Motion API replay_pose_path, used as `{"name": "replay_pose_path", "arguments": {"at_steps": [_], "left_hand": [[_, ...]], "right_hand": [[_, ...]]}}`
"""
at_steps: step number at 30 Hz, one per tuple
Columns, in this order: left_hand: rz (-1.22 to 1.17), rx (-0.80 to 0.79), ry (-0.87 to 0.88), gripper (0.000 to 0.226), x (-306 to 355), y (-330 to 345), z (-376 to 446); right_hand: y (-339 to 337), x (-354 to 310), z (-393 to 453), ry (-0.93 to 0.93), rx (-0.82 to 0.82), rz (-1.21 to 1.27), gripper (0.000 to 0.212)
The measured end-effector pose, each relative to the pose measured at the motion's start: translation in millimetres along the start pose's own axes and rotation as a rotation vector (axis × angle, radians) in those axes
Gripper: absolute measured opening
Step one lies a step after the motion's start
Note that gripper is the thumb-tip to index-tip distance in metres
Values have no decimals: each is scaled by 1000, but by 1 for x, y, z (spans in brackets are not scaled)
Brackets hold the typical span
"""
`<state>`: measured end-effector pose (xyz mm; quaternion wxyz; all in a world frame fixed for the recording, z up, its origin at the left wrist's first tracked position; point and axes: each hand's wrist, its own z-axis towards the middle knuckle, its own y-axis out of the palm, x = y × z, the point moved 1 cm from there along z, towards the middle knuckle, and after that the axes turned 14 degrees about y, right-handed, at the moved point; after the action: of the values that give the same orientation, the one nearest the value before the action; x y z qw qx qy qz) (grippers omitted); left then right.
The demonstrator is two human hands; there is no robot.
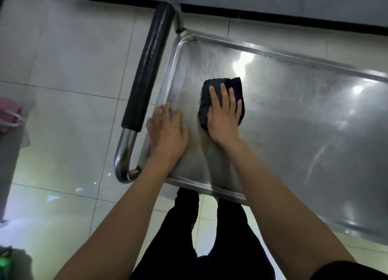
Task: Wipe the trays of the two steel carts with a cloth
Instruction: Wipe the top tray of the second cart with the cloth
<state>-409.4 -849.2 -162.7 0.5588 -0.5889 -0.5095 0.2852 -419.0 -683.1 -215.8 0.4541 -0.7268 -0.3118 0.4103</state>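
Note:
A steel cart's top tray (pixel 294 116) fills the right half of the view, shiny with streaks. A folded dark cloth (pixel 212 92), black with a purple edge, lies flat on the tray near its left end. My right hand (pixel 223 113) presses on the cloth with straight fingers. My left hand (pixel 167 132) rests flat on the tray's left rim, fingers spread, holding nothing. Only one cart is in view.
The cart's push handle (pixel 147 69), a steel tube with a black foam sleeve, runs along the tray's left end. Pale floor tiles (pixel 63 90) surround the cart. A pink object (pixel 8 113) sits at the left edge. A dark skirting (pixel 231 13) marks the wall.

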Motion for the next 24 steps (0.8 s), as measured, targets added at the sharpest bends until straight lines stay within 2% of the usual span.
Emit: {"name": "replay_pose_path", "arguments": {"at_steps": [8,13,18,24], "left_hand": [[-144,40,-30,45,-40,-10,-6],[-190,69,-43,40,-47,-13,-6],[-92,45,-3,39,-40,-8,-6],[-10,-17,175,36,14,6,-1]], "right_hand": [[20,-93,15,-187,-104,-13,60],[19,-102,16,-215,-122,4,56],[15,-74,4,-160,-88,14,57],[-6,25,-21,-10,-37,9,57]]}}
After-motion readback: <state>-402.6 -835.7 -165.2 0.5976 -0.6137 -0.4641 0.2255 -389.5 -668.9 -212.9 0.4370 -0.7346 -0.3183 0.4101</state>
